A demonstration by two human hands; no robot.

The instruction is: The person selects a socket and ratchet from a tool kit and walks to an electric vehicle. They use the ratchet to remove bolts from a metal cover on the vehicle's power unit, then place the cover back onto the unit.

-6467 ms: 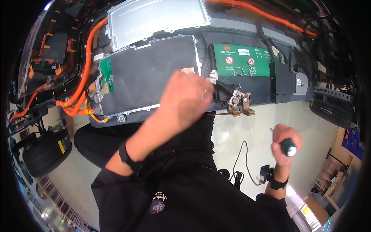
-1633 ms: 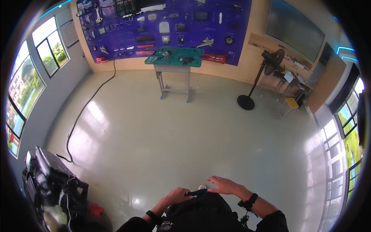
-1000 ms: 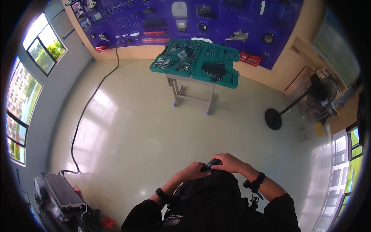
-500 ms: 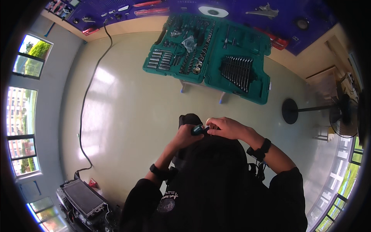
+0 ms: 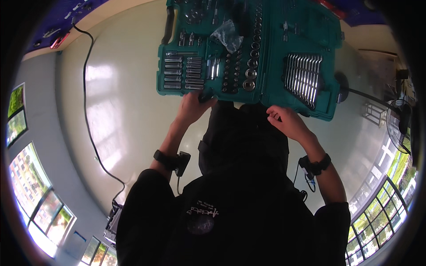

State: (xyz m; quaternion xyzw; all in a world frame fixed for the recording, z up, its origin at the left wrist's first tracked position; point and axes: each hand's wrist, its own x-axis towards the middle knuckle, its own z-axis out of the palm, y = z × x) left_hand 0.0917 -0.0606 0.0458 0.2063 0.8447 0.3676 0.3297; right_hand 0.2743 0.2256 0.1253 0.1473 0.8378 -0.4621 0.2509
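Note:
My left hand (image 5: 191, 110) is closed around a dark handle-like piece (image 5: 206, 95), mostly covered by the fingers, at the near edge of an open green tool case (image 5: 213, 96). Beside the hand, in the case's left half, lie rows of long sockets (image 5: 173, 73) and short slim pieces. A column of round sockets (image 5: 250, 84) runs along the middle. My right hand (image 5: 290, 124) hovers near the right half's front edge, its fingers loosely curled and slightly apart, with nothing visible in them. A fanned set of wrenches (image 5: 304, 77) sits above it.
A clear plastic bag (image 5: 227, 36) lies on the case's left half. To the right stand a floor fan (image 5: 398, 126) and a small white-framed stand (image 5: 375, 114). A black cable (image 5: 85, 88) runs along the floor at left, toward equipment (image 5: 113, 221) at lower left.
The tool case is now much nearer in view. My hands, together on a green-and-dark piece before, have parted: the left carries the dark piece to the case edge, the right has moved rightward.

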